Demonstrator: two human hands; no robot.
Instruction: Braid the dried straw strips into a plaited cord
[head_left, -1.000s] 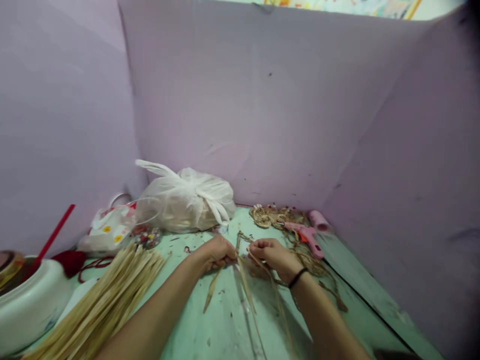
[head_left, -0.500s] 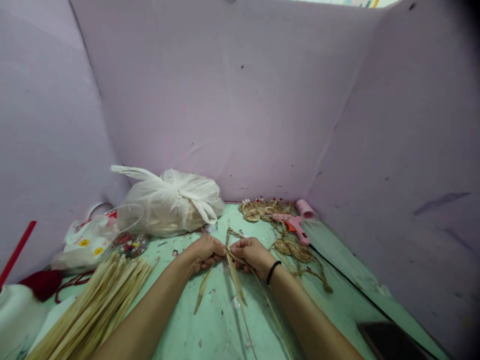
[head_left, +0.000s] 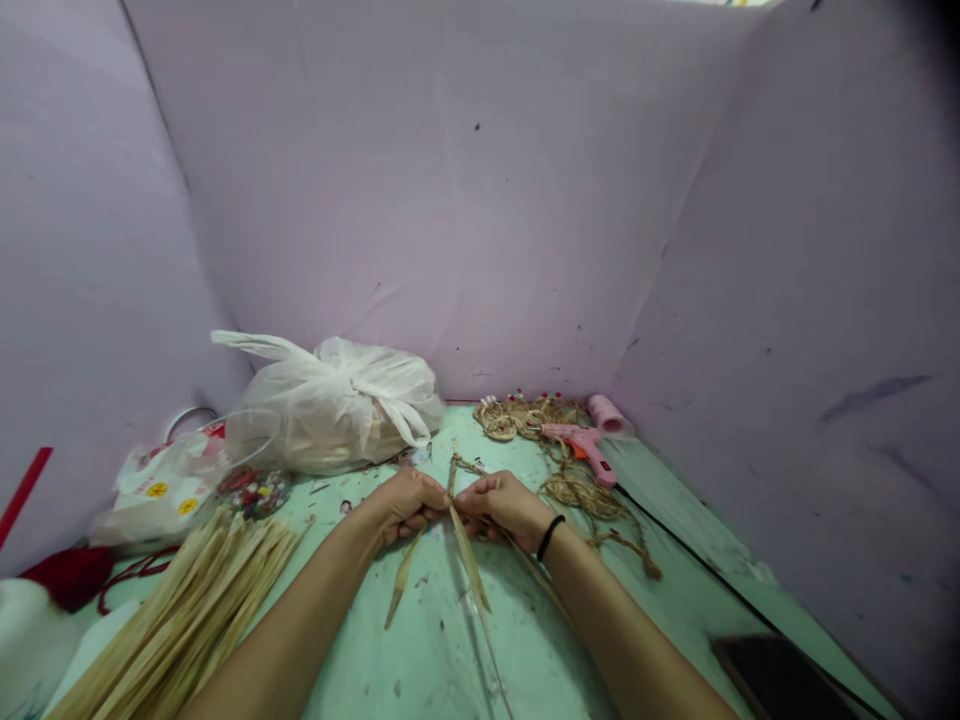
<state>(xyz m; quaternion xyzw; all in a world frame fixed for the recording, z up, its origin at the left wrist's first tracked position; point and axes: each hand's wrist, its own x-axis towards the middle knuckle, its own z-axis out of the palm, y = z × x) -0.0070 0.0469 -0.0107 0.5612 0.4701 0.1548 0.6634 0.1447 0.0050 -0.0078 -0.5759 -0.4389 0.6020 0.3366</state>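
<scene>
My left hand (head_left: 411, 505) and my right hand (head_left: 502, 506) meet over the middle of the table, fingertips nearly touching. Both are closed on a thin braid of dried straw-coloured leaf strips (head_left: 470, 560). The short braided end (head_left: 454, 472) points away from me, and a thin plaited length bends off it to the right, behind my right hand. Loose strip ends hang toward me, one below my left fingers and others between the hands and under my right wrist. The exact crossing at my fingertips is hidden. A black band (head_left: 550, 538) circles my right wrist.
Dried leaf strips (head_left: 187, 610) lie at the left. Behind them are a bag of beads (head_left: 255, 492) and a tied white plastic bag (head_left: 337, 400). Braided coils (head_left: 510, 418), a pink glue gun (head_left: 581, 447) with cord, and a pink thread spool (head_left: 606, 414) stand back right. A dark flat object (head_left: 776, 680) lies near right.
The view has shifted slightly. My hands stay on the braid at nearly the same place, with only small finger movement; the strip under my right wrist lies closer to the forearm.
</scene>
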